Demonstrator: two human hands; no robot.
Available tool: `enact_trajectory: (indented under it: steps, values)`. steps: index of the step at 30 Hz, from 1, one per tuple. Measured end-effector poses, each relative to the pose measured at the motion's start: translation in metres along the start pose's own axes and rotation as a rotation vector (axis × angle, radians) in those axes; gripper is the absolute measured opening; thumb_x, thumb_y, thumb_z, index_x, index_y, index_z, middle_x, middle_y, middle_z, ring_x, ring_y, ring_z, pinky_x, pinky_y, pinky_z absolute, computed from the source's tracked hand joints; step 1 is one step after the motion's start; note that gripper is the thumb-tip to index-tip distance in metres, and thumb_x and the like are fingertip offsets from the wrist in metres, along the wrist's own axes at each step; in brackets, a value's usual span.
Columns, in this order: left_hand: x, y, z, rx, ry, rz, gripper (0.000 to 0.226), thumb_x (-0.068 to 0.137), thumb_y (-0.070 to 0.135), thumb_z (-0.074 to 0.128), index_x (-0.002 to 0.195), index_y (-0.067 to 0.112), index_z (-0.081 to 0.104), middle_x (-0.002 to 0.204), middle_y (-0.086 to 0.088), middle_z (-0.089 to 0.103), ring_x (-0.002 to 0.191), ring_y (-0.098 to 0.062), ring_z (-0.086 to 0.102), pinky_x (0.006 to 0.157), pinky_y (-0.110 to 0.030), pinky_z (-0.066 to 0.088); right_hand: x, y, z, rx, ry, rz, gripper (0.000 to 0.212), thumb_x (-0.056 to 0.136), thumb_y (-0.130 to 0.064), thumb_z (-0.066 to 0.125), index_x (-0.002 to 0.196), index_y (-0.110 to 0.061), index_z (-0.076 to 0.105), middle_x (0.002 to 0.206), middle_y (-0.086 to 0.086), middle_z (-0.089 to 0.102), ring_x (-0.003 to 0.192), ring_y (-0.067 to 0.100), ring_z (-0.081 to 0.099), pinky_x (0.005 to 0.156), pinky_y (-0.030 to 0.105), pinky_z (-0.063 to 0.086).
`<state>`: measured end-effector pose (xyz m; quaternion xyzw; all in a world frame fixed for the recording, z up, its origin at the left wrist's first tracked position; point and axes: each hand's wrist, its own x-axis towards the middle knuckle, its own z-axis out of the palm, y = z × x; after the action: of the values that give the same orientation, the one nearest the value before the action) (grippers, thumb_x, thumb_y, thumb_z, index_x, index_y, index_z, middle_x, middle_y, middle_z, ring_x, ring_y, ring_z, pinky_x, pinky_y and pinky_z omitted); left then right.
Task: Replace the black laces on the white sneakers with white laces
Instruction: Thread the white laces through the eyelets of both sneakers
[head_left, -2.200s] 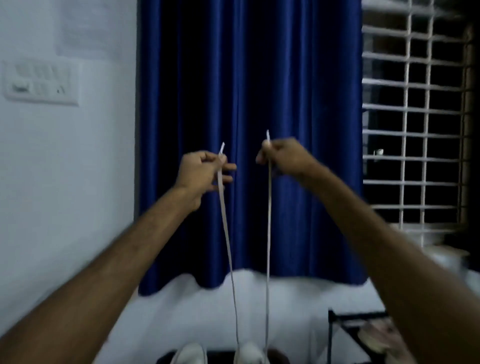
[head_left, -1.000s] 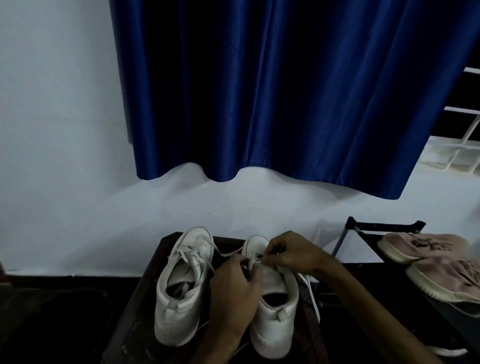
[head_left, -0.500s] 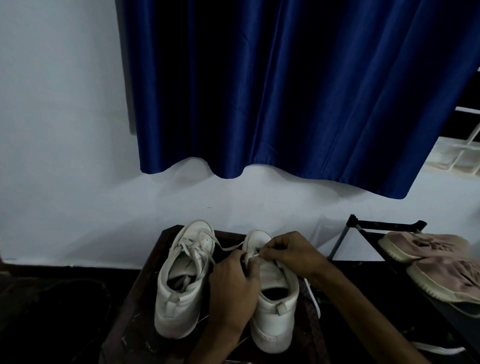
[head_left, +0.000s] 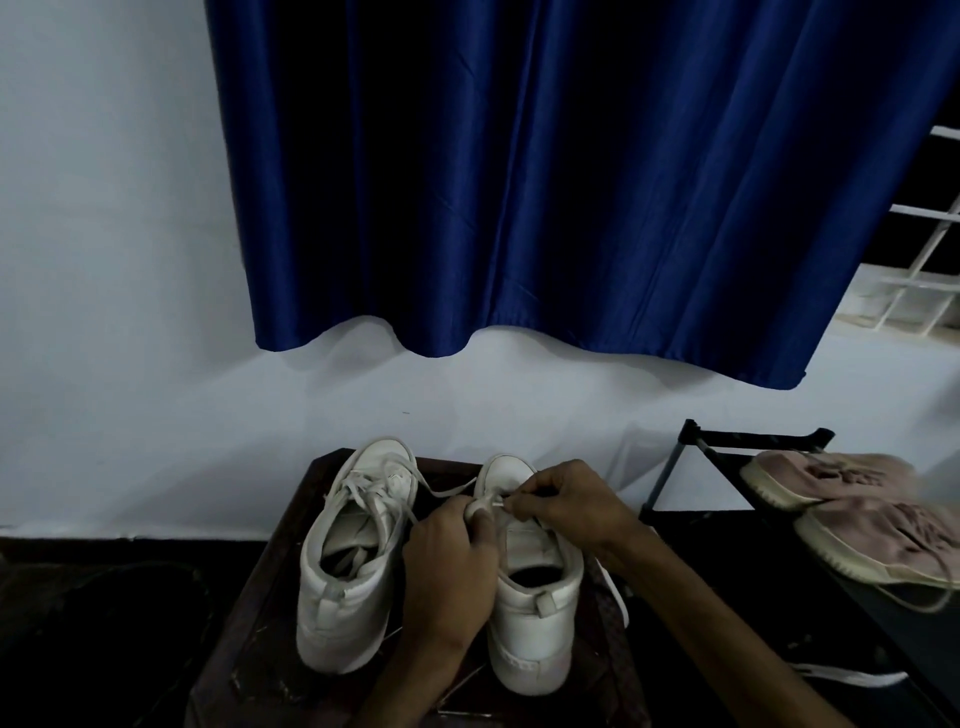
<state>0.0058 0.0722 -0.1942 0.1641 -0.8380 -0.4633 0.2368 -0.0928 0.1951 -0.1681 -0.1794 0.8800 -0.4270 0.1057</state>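
Two white sneakers stand side by side on a dark wooden stool (head_left: 270, 613), toes toward the wall. The left sneaker (head_left: 353, 556) carries a white lace threaded and loosely tied. Over the front of the right sneaker (head_left: 535, 597) both hands meet. My left hand (head_left: 449, 566) grips the shoe's upper near the eyelets, thumb up. My right hand (head_left: 566, 501) pinches the end of the white lace (head_left: 500, 503) at the eyelets. A loose length of that lace hangs off the stool's right side. No black lace is visible.
A blue curtain (head_left: 545, 182) hangs on the white wall behind the stool. At the right a black metal rack (head_left: 696, 452) holds a pair of pinkish shoes (head_left: 852, 514). A window grille shows at the far right. The floor around the stool is dark.
Earlier both hands held the two lace ends up high in front of the curtain. They have come down to the right sneaker, where my right hand now works the lace end at the eyelets.
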Motion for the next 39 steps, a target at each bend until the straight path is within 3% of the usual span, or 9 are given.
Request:
enact_trajectory:
  steps: [7,17,21,23,27,29,31,34,39]
  values:
    - [0.005,-0.007,0.004,-0.046,-0.029,-0.078,0.015,0.091,0.017,0.052,0.077,0.018,0.059,0.079,-0.002,0.066,0.079,-0.023,0.059,0.069,-0.034,0.043,-0.002,0.0,0.002,0.062,0.036,-0.014,0.011,0.077,-0.02,0.077,0.067,-0.014,0.077,0.06,-0.001,0.067,0.056,-0.001,0.053,0.063,0.025,0.045]
    - [-0.006,-0.001,0.007,-0.206,-0.039,-0.073,0.036,0.102,0.037,0.042,0.08,0.02,0.066,0.074,0.009,0.067,0.072,-0.002,0.061,0.069,-0.028,0.045,-0.006,0.003,0.001,-0.177,0.078,-0.13,0.011,0.081,-0.029,0.073,0.075,-0.023,0.078,0.073,-0.007,0.073,0.059,-0.001,0.059,0.065,0.026,0.051]
    - [-0.004,-0.008,0.017,-0.234,-0.079,-0.075,0.01,0.094,0.017,0.058,0.096,0.024,0.065,0.089,0.013,0.069,0.084,0.002,0.063,0.076,-0.025,0.049,-0.008,0.005,-0.009,-0.171,-0.006,-0.157,0.011,0.083,-0.024,0.074,0.073,-0.021,0.078,0.072,-0.006,0.073,0.071,0.01,0.067,0.079,0.037,0.053]
    - [-0.004,-0.007,0.021,-0.203,-0.056,-0.05,0.007,0.091,0.017,0.062,0.091,0.024,0.063,0.084,0.012,0.069,0.08,0.001,0.063,0.071,-0.025,0.047,-0.012,0.003,-0.015,-0.11,-0.043,-0.101,0.028,0.089,-0.033,0.067,0.064,-0.023,0.074,0.062,-0.009,0.067,0.061,0.008,0.06,0.073,0.036,0.051]
    - [-0.007,-0.003,0.029,-0.131,-0.018,-0.028,0.004,0.09,0.025,0.06,0.088,0.025,0.057,0.083,0.008,0.068,0.08,-0.013,0.065,0.073,-0.035,0.05,-0.026,-0.006,-0.025,-0.102,-0.143,-0.05,0.054,0.08,-0.068,0.058,0.092,-0.019,0.076,0.095,-0.007,0.073,0.089,0.002,0.066,0.084,0.023,0.05]
    - [-0.007,-0.008,0.027,-0.266,-0.078,-0.157,0.005,0.09,0.031,0.054,0.088,0.027,0.054,0.081,0.004,0.069,0.075,-0.018,0.068,0.07,-0.045,0.057,-0.031,-0.006,-0.025,-0.187,-0.102,-0.135,0.032,0.084,-0.05,0.068,0.095,-0.021,0.076,0.097,-0.012,0.069,0.087,-0.007,0.062,0.076,0.01,0.045]
    - [-0.01,-0.011,0.021,-0.567,-0.143,-0.36,0.007,0.096,0.023,0.049,0.091,0.022,0.053,0.085,-0.003,0.07,0.071,-0.023,0.07,0.062,-0.049,0.06,-0.034,0.002,-0.022,-0.196,-0.027,-0.219,0.008,0.088,-0.024,0.069,0.089,-0.02,0.076,0.09,-0.014,0.067,0.082,-0.007,0.06,0.073,0.012,0.042]
    - [-0.021,-0.007,0.011,-0.862,-0.178,-0.576,0.009,0.1,0.01,0.043,0.096,0.008,0.051,0.089,-0.014,0.067,0.066,-0.027,0.066,0.053,-0.041,0.057,-0.035,0.02,-0.014,-0.141,0.02,-0.211,0.01,0.089,-0.014,0.065,0.088,-0.019,0.074,0.098,-0.013,0.066,0.096,0.002,0.059,0.085,0.02,0.043]
    - [-0.022,-0.014,0.018,-0.655,-0.055,-0.348,0.011,0.101,0.023,0.046,0.096,0.023,0.056,0.09,-0.001,0.067,0.071,-0.015,0.064,0.055,-0.037,0.056,-0.034,0.025,-0.01,-0.224,0.06,-0.211,0.02,0.08,-0.035,0.057,0.087,-0.024,0.072,0.106,-0.023,0.063,0.11,0.013,0.05,0.095,0.035,0.044]
